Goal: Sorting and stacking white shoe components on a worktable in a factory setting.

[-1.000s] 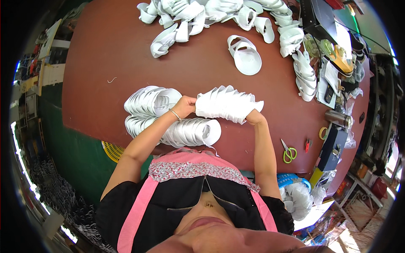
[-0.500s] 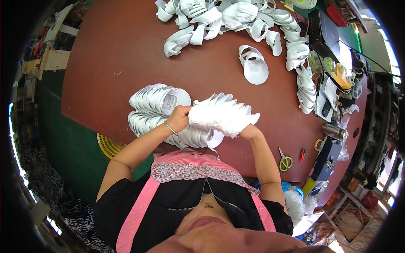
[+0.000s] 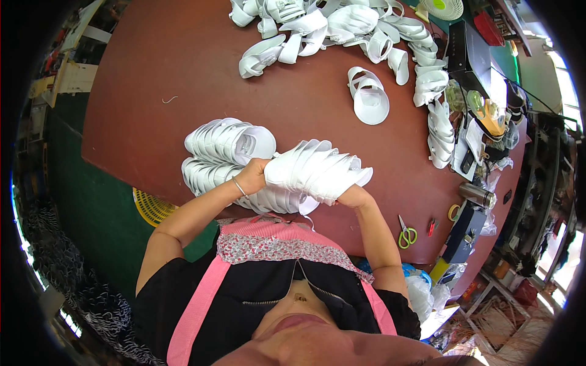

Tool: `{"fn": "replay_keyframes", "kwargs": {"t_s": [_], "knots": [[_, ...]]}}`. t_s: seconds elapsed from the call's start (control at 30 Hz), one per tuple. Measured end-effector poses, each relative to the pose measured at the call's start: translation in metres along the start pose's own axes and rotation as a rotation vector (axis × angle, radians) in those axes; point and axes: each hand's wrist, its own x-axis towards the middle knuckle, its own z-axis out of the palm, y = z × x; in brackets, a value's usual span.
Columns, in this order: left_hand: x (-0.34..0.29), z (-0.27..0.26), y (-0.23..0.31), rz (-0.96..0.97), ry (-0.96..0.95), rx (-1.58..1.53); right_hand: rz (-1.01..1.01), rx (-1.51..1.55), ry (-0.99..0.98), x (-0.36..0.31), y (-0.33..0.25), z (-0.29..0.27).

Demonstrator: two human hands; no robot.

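Between my hands is a nested stack of white strapped pieces (image 3: 314, 171) that look like sandal uppers. My left hand (image 3: 252, 177) grips its left end, with the fingers partly hidden behind it. At the right end, my right hand (image 3: 355, 196) holds the stack from below, its fingers tucked out of sight. Two more nested rows of the same pieces lie on the table beside my left hand and forearm, a far row (image 3: 229, 140) and a near row (image 3: 213, 177). Farther off sits one single white piece (image 3: 370, 105) with crossing straps.
The red-brown table (image 3: 146, 134) carries a loose white heap (image 3: 351, 24) at the back and a curved row (image 3: 441, 134) at right. Green-handled scissors (image 3: 407, 236), a metal flask (image 3: 477, 195), a tape roll (image 3: 453, 211) and a dark blue box (image 3: 464, 235) lie to the right.
The held stack has tipped slightly, with its right end fanned more open. Both hands have shifted a little to the left. The view has moved slightly too.
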Motion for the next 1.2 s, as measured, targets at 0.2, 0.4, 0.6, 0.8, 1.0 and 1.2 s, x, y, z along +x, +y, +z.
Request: {"fn": "replay_keyframes", "kwargs": {"t_s": [0.2,0.4,0.6,0.8,1.0,1.2], "knots": [[-0.001,0.007,0.005,0.0,-0.002,-0.009,-0.175,-0.143,0.082,-0.001,0.005,0.007],[0.009,-0.007,0.009,-0.051,-0.055,-0.079,0.025,0.097,-0.053,0.005,0.012,-0.015],[0.012,-0.031,0.026,-0.247,0.007,-0.869,-0.21,0.188,0.21,0.036,0.005,-0.007],[0.018,-0.045,0.0,-0.324,0.273,-0.097,-0.108,0.224,0.043,0.09,0.015,-0.006],[0.013,-0.033,0.005,-0.319,0.52,0.856,-0.02,0.332,-0.085,0.135,0.032,0.017],[0.014,-0.025,0.016,-0.019,0.584,1.435,0.04,0.221,-0.071,0.153,0.039,0.035]]}}
